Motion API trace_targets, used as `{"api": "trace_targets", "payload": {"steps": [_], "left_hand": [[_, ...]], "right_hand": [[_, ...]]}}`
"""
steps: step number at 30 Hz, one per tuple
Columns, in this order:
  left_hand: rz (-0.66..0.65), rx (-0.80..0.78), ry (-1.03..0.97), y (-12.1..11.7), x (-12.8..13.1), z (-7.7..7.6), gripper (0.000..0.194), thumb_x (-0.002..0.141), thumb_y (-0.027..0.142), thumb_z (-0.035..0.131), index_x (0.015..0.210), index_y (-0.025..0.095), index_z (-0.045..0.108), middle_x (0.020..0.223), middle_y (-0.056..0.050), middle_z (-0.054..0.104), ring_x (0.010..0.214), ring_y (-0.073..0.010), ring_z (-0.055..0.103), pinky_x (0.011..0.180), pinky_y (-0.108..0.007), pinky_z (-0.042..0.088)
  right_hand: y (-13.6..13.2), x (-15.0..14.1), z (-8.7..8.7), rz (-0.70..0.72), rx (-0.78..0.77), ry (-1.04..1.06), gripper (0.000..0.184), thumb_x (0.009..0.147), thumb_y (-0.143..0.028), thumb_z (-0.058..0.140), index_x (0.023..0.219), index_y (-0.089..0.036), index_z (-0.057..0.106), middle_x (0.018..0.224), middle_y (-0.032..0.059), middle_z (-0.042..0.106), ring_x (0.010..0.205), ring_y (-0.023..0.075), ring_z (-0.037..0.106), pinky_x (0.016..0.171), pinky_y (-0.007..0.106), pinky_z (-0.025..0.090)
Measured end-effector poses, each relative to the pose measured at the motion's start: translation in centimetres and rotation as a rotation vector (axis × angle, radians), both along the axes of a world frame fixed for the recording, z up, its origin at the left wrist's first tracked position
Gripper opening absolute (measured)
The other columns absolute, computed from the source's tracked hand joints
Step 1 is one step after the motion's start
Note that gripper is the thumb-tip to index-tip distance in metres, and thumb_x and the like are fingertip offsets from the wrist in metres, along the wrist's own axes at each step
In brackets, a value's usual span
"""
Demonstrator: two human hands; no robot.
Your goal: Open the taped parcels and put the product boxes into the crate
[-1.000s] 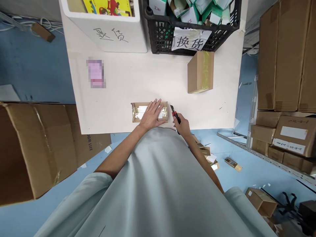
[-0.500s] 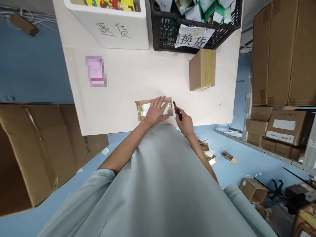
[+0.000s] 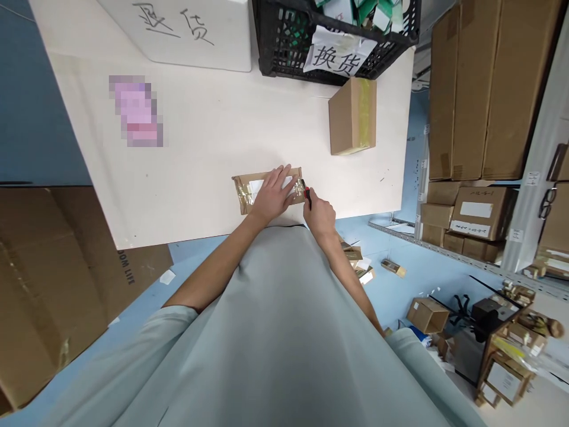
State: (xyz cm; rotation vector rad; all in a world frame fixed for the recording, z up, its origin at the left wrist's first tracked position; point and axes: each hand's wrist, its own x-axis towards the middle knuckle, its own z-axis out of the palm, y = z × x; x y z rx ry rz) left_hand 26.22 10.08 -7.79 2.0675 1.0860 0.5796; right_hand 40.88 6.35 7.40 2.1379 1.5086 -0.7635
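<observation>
A small brown cardboard parcel (image 3: 243, 191) with clear tape at its ends and a white label lies flat near the front edge of the white table (image 3: 191, 201). My left hand (image 3: 272, 196) rests on top of it, fingers stretched out and partly covering the label. In my right hand (image 3: 320, 213) is a box cutter (image 3: 307, 193) with a red and black handle. Its tip is at the parcel's right end; whether the blade has gone into the tape is too small to tell.
Behind the parcel stand a taped cardboard box (image 3: 351, 118), a black plastic crate (image 3: 284, 44) of green and white boxes, and a white bin (image 3: 208, 50). A blurred pink item (image 3: 136, 110) lies at left. A large carton (image 3: 57, 279) stands left of the table; shelves of cartons (image 3: 475, 213) line the right.
My right hand has brought the box cutter leftward, from beside the parcel up against its right end. The left hand stays on the parcel. The whole view has shifted slightly.
</observation>
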Motion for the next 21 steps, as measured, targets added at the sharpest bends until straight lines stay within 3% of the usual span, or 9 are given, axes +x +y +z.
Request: {"api": "trace_targets", "payload": {"steps": [6,15,21], "left_hand": [[0.012,-0.001,0.004,0.2,0.3,-0.2,0.057,0.116,0.051,0.055,0.169,0.030,0.056,0.186,-0.017,0.041,0.176,-0.0394,0.034,0.143,-0.072,0.026],[0.019,0.016,0.034,0.0,0.4,-0.4,0.054,0.117,0.042,0.049,0.168,0.027,0.057,0.186,-0.017,0.042,0.176,-0.0377,0.034,0.144,-0.070,0.027],[0.018,0.011,0.029,-0.1,0.8,-0.1,0.055,0.119,0.047,0.044,0.169,0.028,0.057,0.184,-0.016,0.045,0.175,-0.0373,0.036,0.143,-0.071,0.028]], "right_hand": [[1.0,-0.9,0.3,0.006,-0.048,-0.057,0.052,0.121,-0.022,0.034,0.171,-0.016,0.047,0.131,0.0216,0.082,0.126,0.0322,0.079,0.103,0.042,0.060],[-1.1,-0.4,1.6,-0.003,-0.128,-0.067,0.045,0.119,-0.023,0.036,0.157,-0.017,0.060,0.134,0.0221,0.080,0.125,0.0322,0.079,0.101,0.041,0.059],[-1.9,0.4,2.3,-0.012,-0.108,-0.018,0.045,0.121,-0.028,0.036,0.155,-0.018,0.063,0.131,0.0182,0.083,0.122,0.0333,0.079,0.100,0.041,0.058]]}}
